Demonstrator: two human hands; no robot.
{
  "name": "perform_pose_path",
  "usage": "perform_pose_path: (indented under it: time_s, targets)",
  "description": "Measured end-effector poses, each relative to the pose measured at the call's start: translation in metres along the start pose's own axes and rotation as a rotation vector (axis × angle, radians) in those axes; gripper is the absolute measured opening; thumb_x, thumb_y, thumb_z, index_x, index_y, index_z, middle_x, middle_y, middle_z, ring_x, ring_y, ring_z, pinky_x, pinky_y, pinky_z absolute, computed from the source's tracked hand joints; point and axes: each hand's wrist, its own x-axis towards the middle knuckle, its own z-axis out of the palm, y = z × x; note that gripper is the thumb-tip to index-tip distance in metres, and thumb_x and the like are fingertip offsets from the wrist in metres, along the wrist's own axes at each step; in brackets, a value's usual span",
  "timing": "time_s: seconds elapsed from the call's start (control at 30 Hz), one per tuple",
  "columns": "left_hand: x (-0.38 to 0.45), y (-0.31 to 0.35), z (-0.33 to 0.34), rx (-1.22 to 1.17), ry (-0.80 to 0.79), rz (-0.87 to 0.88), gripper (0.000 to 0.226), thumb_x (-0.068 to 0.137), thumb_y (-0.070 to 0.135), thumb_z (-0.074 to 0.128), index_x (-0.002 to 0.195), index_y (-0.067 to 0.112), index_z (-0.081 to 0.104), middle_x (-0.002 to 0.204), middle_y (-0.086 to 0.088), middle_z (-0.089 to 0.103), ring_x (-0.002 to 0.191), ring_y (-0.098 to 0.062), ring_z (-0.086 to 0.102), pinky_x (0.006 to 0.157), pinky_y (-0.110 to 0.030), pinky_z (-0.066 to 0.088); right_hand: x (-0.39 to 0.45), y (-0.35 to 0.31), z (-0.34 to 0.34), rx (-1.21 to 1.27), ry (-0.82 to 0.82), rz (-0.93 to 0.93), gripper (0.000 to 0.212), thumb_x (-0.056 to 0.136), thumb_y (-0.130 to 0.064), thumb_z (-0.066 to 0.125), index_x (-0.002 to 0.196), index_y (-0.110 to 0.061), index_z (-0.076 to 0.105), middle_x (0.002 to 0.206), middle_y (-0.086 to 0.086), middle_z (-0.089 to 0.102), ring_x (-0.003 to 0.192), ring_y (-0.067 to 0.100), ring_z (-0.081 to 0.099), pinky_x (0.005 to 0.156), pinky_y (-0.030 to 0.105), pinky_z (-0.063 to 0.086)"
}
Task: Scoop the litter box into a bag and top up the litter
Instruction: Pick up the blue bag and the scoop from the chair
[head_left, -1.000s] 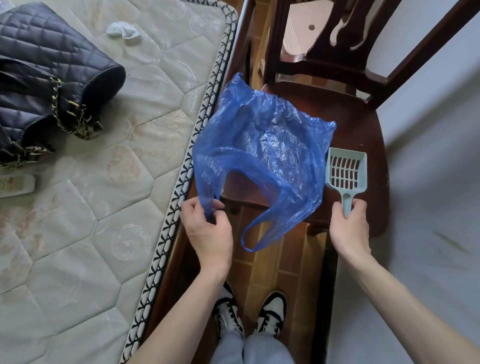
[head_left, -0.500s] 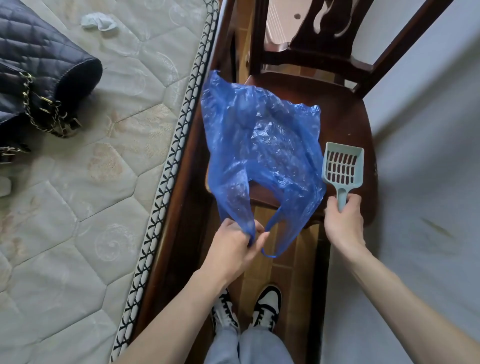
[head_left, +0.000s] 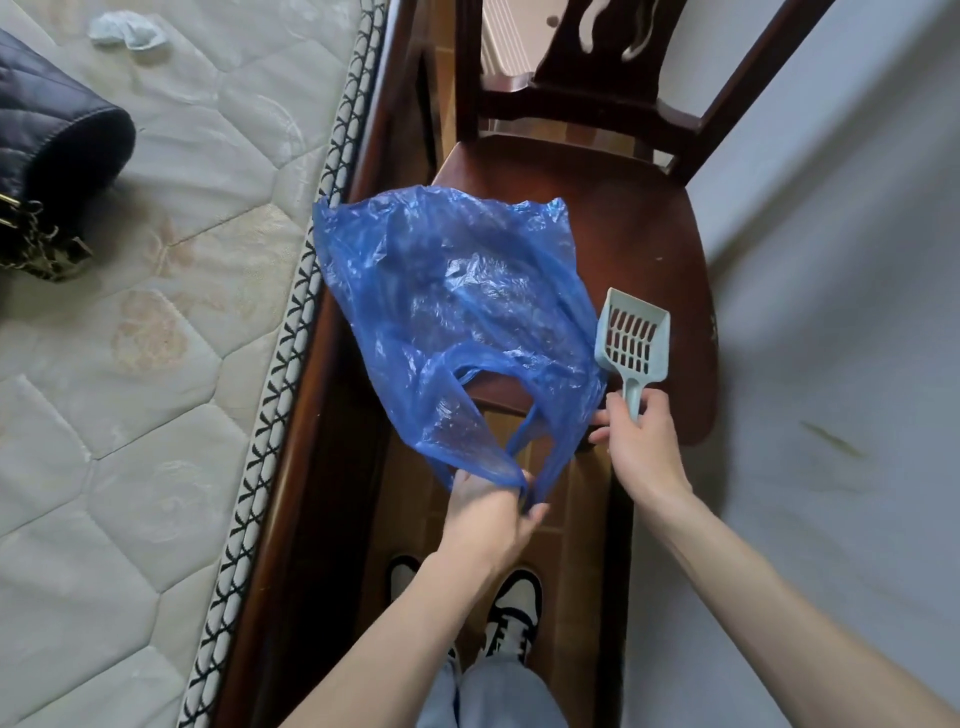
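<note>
— Since a moment ago, what shifted?
— Both came nearer: my left hand (head_left: 491, 512) pinches the blue bag's (head_left: 457, 312) handle, bag draped above it over the chair (head_left: 649, 218); just right, my right hand (head_left: 641, 444) grips the scoop (head_left: 631, 338).

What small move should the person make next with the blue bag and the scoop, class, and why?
Probably lift the blue bag clear of the chair seat and shake its mouth open. The left hand grips only one handle, so the bag lies crumpled and closed. The right hand already holds the scoop, while no litter box is in view.
</note>
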Motion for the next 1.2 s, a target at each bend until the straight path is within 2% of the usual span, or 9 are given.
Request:
perform_pose_path:
  time_s: [0.07, 0.17, 0.27, 0.43, 0.57, 0.73, 0.87, 0.97, 1.2]
  targets:
    - [-0.001, 0.004, 0.006, -0.129, -0.081, -0.066, 0.035, 0.102, 0.044, 0.043, 0.121, 0.02, 0.061, 0.094, 0.01, 0.054, 0.093, -0.014, 0.044, 0.091, -0.034, 0.044, 0.0, -0.001, 0.0, -0.004, -0.012, -0.003, 0.016, 0.106, -0.033, 0.045, 0.117, -0.021, 0.046, 0.1, 0.0, 0.072, 0.08, 0.014, 0.069, 0.07, 0.03, 0.049]
    - [0.0, 0.005, 0.008, -0.201, 0.15, 0.01, 0.024, 0.096, 0.046, 0.052, 0.098, 0.025, 0.065, 0.093, 0.013, 0.048, 0.092, -0.013, 0.05, 0.077, -0.024, 0.038, 0.0, -0.003, -0.001, -0.005, 0.017, -0.029, 0.016, 0.106, -0.031, 0.046, 0.118, -0.02, 0.047, 0.097, -0.003, 0.071, 0.075, 0.012, 0.067, 0.067, 0.027, 0.048]
    - [-0.007, 0.007, -0.006, -0.231, 0.302, 0.094, 0.024, 0.096, 0.041, 0.054, 0.084, 0.021, 0.059, 0.097, 0.01, 0.045, 0.091, -0.01, 0.047, 0.075, -0.026, 0.041, -0.002, -0.006, -0.004, -0.028, 0.058, -0.048, 0.014, 0.105, -0.03, 0.048, 0.114, -0.02, 0.048, 0.094, -0.006, 0.071, 0.073, 0.013, 0.066, 0.076, 0.036, 0.053]
    - [-0.032, 0.021, -0.054, -0.649, 0.275, -0.008, 0.028, 0.099, 0.04, 0.053, 0.079, 0.02, 0.049, 0.063, 0.01, 0.042, 0.057, -0.01, 0.042, 0.057, -0.03, 0.039, -0.024, -0.023, -0.016, -0.048, 0.07, -0.013, 0.01, 0.1, -0.037, 0.051, 0.104, -0.028, 0.048, 0.088, 0.0, 0.066, 0.081, 0.025, 0.064, 0.084, 0.052, 0.053]
    - [-0.063, 0.041, -0.108, -0.899, 0.307, -0.024, 0.03, 0.097, 0.037, 0.059, 0.075, 0.017, 0.055, 0.06, 0.004, 0.043, 0.055, -0.011, 0.038, 0.055, -0.028, 0.033, -0.063, -0.05, -0.035, -0.026, 0.067, -0.04, 0.007, 0.101, -0.032, 0.054, 0.104, -0.029, 0.048, 0.087, 0.004, 0.066, 0.076, 0.025, 0.062, 0.079, 0.052, 0.054]
    - [-0.104, 0.064, -0.185, -1.033, 0.414, -0.017, 0.026, 0.096, 0.026, 0.062, 0.074, 0.013, 0.062, 0.056, 0.004, 0.051, 0.054, -0.012, 0.047, 0.056, -0.029, 0.038, -0.112, -0.104, -0.059, -0.013, 0.094, -0.05, 0.009, 0.1, -0.031, 0.057, 0.099, -0.032, 0.048, 0.086, 0.004, 0.067, 0.074, 0.027, 0.064, 0.074, 0.051, 0.055]
    - [-0.144, 0.078, -0.243, -1.107, 0.505, -0.042, 0.027, 0.099, 0.019, 0.059, 0.074, 0.012, 0.065, 0.057, 0.002, 0.06, 0.048, -0.008, 0.05, 0.049, -0.022, 0.039, -0.162, -0.151, -0.074, 0.007, 0.114, -0.04, 0.013, 0.098, -0.043, 0.059, 0.097, -0.032, 0.053, 0.087, 0.001, 0.068, 0.077, 0.026, 0.066, 0.075, 0.052, 0.058]
    - [-0.171, 0.082, -0.278, -1.155, 0.552, -0.091, 0.026, 0.099, 0.019, 0.06, 0.076, 0.007, 0.064, 0.05, 0.007, 0.05, 0.048, -0.009, 0.043, 0.048, -0.018, 0.033, -0.202, -0.186, -0.084, -0.015, 0.101, -0.05, 0.023, 0.097, -0.051, 0.056, 0.091, -0.029, 0.055, 0.079, 0.001, 0.067, 0.074, 0.027, 0.065, 0.074, 0.049, 0.055]
    - [-0.234, 0.082, -0.345, -1.446, 0.493, -0.216, 0.017, 0.095, 0.018, 0.065, 0.081, 0.011, 0.059, 0.051, 0.004, 0.03, 0.044, -0.011, 0.025, 0.043, -0.023, 0.022, -0.274, -0.253, -0.094, -0.053, -0.006, -0.159, 0.028, 0.102, -0.039, 0.054, 0.088, -0.016, 0.058, 0.076, 0.008, 0.065, 0.075, 0.028, 0.063, 0.068, 0.039, 0.048]
